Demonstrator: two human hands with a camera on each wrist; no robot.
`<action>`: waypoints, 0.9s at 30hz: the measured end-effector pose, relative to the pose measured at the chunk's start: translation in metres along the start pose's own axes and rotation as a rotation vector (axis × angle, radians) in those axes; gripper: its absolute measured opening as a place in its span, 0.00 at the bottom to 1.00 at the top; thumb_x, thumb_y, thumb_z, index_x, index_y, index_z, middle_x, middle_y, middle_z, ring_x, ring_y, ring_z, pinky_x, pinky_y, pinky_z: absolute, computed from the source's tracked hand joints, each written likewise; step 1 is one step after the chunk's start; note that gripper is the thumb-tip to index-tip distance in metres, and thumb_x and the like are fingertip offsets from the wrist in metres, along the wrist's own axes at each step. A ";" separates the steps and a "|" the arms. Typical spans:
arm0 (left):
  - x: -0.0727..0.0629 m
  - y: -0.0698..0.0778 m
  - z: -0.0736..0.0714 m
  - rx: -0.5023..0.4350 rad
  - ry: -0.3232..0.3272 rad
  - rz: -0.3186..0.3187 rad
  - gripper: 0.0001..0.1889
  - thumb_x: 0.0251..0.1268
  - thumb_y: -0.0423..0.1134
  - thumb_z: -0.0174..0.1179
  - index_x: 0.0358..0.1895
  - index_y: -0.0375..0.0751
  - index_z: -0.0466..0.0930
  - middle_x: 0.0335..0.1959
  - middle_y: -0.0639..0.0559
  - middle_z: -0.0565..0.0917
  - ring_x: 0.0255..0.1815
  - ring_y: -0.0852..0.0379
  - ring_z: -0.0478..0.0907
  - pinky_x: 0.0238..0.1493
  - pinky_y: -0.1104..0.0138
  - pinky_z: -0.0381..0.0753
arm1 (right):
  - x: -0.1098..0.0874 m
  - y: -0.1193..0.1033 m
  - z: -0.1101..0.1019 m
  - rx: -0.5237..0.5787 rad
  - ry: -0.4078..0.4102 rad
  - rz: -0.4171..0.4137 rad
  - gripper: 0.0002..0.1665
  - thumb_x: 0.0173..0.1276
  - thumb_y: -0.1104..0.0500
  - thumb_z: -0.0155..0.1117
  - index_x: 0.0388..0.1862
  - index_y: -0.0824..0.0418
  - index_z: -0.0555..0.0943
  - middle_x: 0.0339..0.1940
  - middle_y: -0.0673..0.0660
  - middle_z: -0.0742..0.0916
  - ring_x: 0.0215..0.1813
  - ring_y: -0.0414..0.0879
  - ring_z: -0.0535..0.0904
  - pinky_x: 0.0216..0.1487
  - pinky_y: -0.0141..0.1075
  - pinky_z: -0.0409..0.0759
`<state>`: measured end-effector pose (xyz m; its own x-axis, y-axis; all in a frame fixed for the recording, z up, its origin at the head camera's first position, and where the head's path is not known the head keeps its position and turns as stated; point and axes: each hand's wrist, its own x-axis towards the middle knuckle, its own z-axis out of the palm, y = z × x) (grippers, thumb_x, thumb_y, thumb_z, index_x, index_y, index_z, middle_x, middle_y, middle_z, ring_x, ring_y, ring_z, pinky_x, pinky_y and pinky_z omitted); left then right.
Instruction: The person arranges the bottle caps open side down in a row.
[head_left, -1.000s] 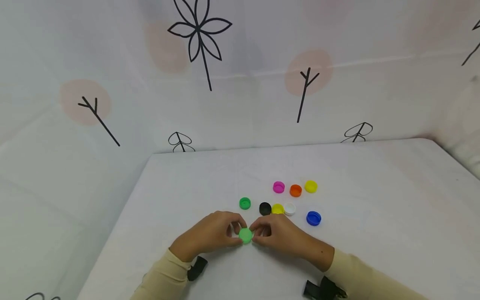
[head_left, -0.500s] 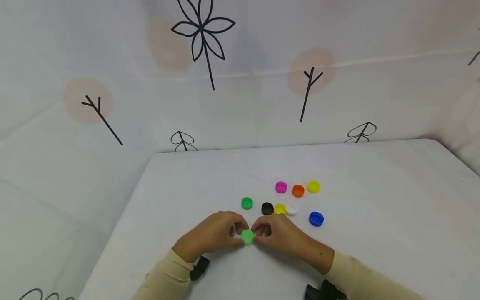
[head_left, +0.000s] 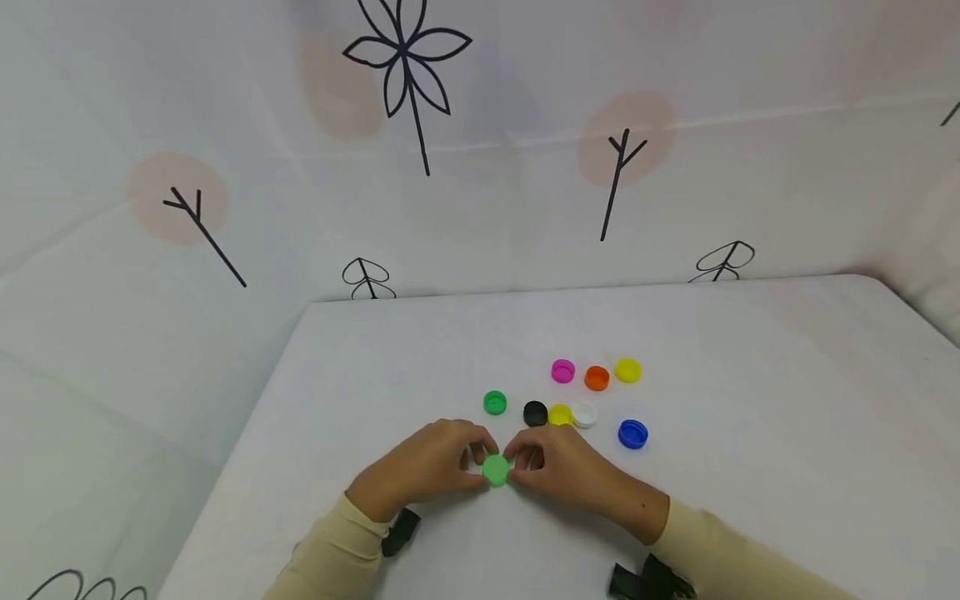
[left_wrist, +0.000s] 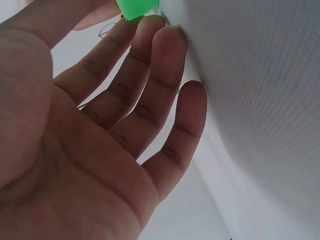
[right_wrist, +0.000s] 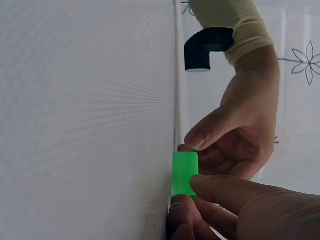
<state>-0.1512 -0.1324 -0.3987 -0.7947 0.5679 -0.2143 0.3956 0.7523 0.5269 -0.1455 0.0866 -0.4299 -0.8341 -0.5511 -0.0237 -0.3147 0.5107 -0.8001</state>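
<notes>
A light green bottle cap (head_left: 496, 470) sits on the white tabletop between both hands, smooth top facing up. My left hand (head_left: 435, 458) pinches its left side, the index finger at the far edge and the thumb at the near edge. From the right, my right hand (head_left: 558, 462) grips the same cap with thumb and fingers. In the right wrist view the right thumb presses on the side of the green cap (right_wrist: 185, 174), fingertips low by the cloth. The left wrist view shows the cap (left_wrist: 137, 7) only partly, beyond the left fingers (left_wrist: 167, 55).
Beyond the hands lie a darker green cap (head_left: 495, 402), a black cap (head_left: 535, 413), a yellow cap (head_left: 560, 414) and a white cap (head_left: 585, 414). Farther back are pink (head_left: 563, 371), orange (head_left: 597, 378) and yellow caps (head_left: 627, 370). A blue cap (head_left: 633, 434) lies right.
The head view has shifted slightly, so everything sits a little farther right in it. Both hands keep their hold on the light green cap, and the other caps stay where they were.
</notes>
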 end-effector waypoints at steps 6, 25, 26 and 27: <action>0.000 0.000 -0.005 -0.016 -0.023 -0.023 0.18 0.55 0.41 0.75 0.50 0.49 0.85 0.33 0.64 0.82 0.36 0.65 0.76 0.39 0.73 0.77 | 0.001 -0.001 -0.002 0.006 -0.002 0.021 0.10 0.62 0.63 0.72 0.43 0.57 0.87 0.28 0.43 0.85 0.34 0.35 0.79 0.37 0.26 0.79; 0.020 0.004 -0.014 0.086 0.322 -0.077 0.10 0.68 0.47 0.64 0.48 0.50 0.83 0.38 0.57 0.85 0.36 0.60 0.80 0.34 0.69 0.77 | 0.026 -0.016 -0.017 -0.145 0.210 -0.039 0.11 0.65 0.59 0.72 0.47 0.56 0.87 0.37 0.47 0.89 0.42 0.40 0.83 0.44 0.33 0.84; 0.022 0.004 -0.014 0.084 0.324 -0.089 0.11 0.68 0.48 0.64 0.49 0.50 0.83 0.38 0.56 0.86 0.36 0.60 0.80 0.34 0.68 0.78 | 0.028 -0.018 -0.018 -0.148 0.214 -0.031 0.12 0.65 0.59 0.72 0.47 0.56 0.87 0.39 0.47 0.89 0.44 0.42 0.83 0.46 0.35 0.85; 0.023 0.003 -0.014 0.085 0.325 -0.100 0.12 0.68 0.48 0.64 0.49 0.49 0.83 0.39 0.55 0.86 0.36 0.59 0.80 0.34 0.67 0.78 | 0.031 -0.019 -0.018 -0.153 0.216 -0.020 0.12 0.65 0.59 0.72 0.48 0.56 0.87 0.41 0.48 0.89 0.47 0.44 0.83 0.48 0.37 0.85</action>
<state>-0.1749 -0.1214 -0.3902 -0.9312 0.3641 0.0185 0.3341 0.8319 0.4430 -0.1739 0.0722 -0.4048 -0.8992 -0.4168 0.1329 -0.3834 0.6043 -0.6984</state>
